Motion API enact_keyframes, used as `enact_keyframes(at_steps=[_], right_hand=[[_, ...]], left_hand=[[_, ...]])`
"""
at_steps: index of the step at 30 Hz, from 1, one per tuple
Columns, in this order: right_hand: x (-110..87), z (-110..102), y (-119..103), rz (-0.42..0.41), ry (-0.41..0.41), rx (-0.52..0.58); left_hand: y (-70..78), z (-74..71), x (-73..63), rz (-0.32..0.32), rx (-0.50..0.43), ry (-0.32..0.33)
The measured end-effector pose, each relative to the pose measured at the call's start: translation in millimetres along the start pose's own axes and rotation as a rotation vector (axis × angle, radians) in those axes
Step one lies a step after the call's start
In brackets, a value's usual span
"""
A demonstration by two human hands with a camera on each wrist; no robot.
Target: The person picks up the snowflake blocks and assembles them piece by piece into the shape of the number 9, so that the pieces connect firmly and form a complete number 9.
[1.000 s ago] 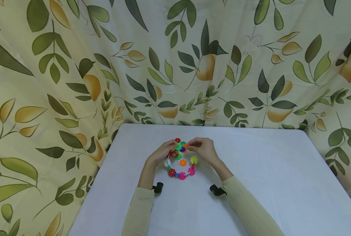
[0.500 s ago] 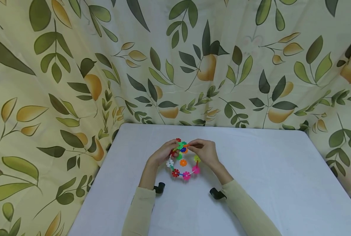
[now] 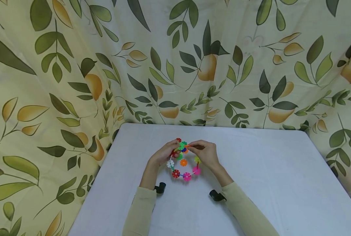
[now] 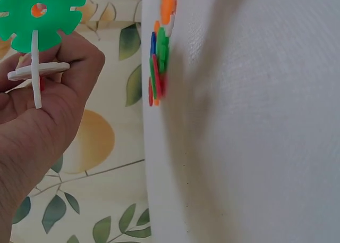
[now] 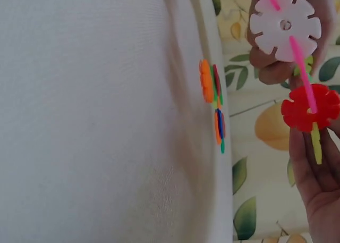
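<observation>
Above the table a chain of notched, flower-shaped plastic discs hangs in a curve below my hands, with a white disc point(image 3: 170, 163), a red disc point(image 3: 175, 173) and a pink disc point(image 3: 187, 177) among its links. My left hand point(image 3: 163, 154) grips the chain's left end, near a light green disc point(image 3: 180, 146). Between thumb and fingertips, my right hand point(image 3: 206, 153) pinches an orange disc point(image 3: 187, 146), seen edge-on right at the green one. In the left wrist view a green disc point(image 4: 58, 17) stands slotted into white ones. The right wrist view shows a red disc point(image 5: 304, 107) near the right fingers.
Loose discs lie on the white table point(image 3: 252, 170) behind and under the chain, including an orange one point(image 3: 183, 162) and a red one point(image 3: 178, 140). Behind the table hangs a leaf-patterned curtain point(image 3: 134, 82). Black wrist mounts point(image 3: 216, 195) sit at both wrists.
The hanging chain has swung slightly to the right, and its yellow end now sits closer to the right hand. Both hands have stayed almost in place, keeping their grips.
</observation>
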State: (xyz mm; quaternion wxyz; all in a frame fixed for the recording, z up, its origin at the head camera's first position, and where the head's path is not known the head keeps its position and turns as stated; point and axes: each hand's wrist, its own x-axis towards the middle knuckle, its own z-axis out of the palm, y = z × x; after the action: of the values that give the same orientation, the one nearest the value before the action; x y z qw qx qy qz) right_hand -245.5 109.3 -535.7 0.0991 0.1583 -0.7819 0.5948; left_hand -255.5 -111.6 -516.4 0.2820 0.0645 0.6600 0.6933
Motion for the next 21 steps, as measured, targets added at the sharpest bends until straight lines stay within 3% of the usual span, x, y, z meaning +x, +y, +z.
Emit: enact_keyframes(at_steps=[15,21], right_hand=[[2.8,6.0,-0.1,-0.110,-0.001,-0.062],[8.4,1.9,-0.2,-0.039,-0.068,-0.067]], left_hand=[[-3.4,2.8,3.2,0.057,0.070,0.000],[-1.8,-1.6,-0.4,0.042,0.023,-0.002]])
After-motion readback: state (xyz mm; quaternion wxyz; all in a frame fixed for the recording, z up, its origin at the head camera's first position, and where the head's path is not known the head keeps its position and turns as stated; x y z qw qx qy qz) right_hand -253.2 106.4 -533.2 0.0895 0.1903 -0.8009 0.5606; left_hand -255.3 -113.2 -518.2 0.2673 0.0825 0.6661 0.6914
